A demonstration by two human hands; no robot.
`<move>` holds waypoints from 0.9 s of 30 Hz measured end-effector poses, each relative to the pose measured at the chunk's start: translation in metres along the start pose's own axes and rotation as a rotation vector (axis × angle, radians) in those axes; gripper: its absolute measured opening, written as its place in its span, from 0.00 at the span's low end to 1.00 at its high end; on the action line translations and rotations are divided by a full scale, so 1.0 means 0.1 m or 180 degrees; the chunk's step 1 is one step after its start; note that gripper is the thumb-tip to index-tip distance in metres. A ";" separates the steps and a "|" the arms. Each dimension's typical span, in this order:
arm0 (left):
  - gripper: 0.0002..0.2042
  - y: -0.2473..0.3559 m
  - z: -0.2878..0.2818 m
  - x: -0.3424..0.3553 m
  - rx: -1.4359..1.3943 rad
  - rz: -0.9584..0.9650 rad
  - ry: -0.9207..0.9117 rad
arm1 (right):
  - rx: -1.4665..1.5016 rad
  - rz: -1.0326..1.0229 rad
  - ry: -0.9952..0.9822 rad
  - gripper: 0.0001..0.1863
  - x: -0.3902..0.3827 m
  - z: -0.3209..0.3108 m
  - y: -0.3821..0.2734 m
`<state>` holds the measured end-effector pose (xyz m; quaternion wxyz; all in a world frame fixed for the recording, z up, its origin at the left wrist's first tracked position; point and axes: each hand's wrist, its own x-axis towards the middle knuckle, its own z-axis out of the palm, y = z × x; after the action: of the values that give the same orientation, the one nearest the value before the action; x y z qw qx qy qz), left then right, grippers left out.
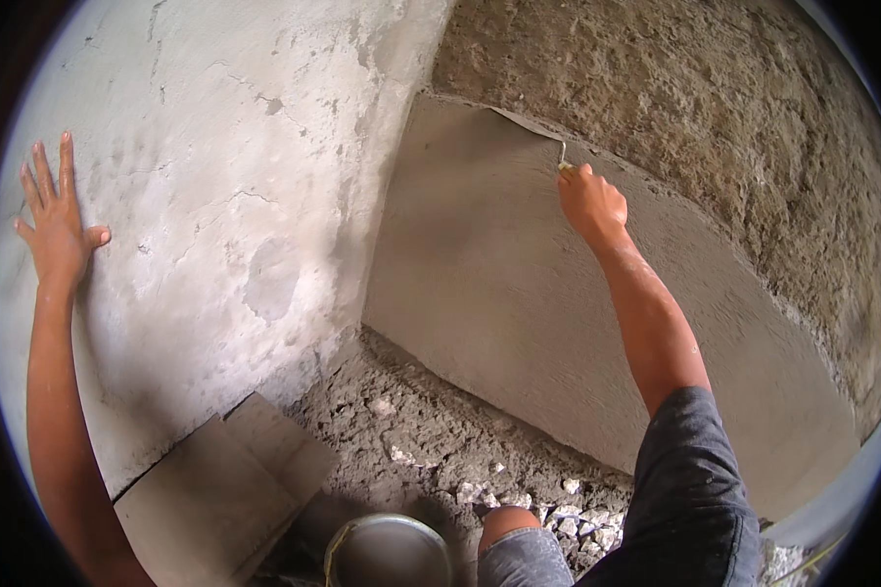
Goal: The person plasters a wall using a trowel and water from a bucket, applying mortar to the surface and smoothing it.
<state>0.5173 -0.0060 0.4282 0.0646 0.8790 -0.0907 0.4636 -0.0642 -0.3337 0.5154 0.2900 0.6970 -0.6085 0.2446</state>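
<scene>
My right hand (593, 203) is closed around the handle of a trowel (562, 153), with the arm stretched up and forward. The thin blade lies against smooth, wet-looking grey plaster (489, 264), near its ragged upper edge. Above that edge is rough brown, unsmoothed wall (675, 108). Over on the far left, my left hand (59, 235) rests flat on a whitish wall (215, 147), fingers spread and holding nothing.
Two grey boards or slabs (196, 504) lie low against the white wall. A round bucket (390, 519) stands at the bottom middle, beside my bare knee (511, 526). Mortar crumbs (401, 411) and pale broken stones (587, 528) cover the ground below the plaster.
</scene>
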 end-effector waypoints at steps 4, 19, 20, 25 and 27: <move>0.71 -0.02 0.10 0.03 -0.0064 0.0032 0.0114 | 0.0000 0.0107 -0.0075 0.25 -0.12 -0.11 0.29; 0.71 -0.10 0.16 0.06 -0.0384 0.0229 0.0253 | 0.1195 0.0190 -0.1455 0.28 -0.90 -0.67 1.13; 0.71 -0.14 0.15 0.05 -0.0531 0.0259 0.0230 | 0.0969 0.0041 -0.1571 0.28 -1.01 -0.69 1.05; 0.70 -0.15 0.07 0.01 -0.0547 0.0318 0.0310 | 0.0505 0.0157 -0.0670 0.25 -1.01 -0.74 1.21; 0.70 -0.07 0.12 -0.02 -0.0507 0.0313 0.0320 | 0.0274 0.0169 -0.0475 0.25 -0.89 -0.74 1.39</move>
<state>0.5274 -0.0010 0.4200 0.1158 0.8412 -0.1670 0.5011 -0.2129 -0.2321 0.5212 0.2070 0.7087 -0.6356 0.2255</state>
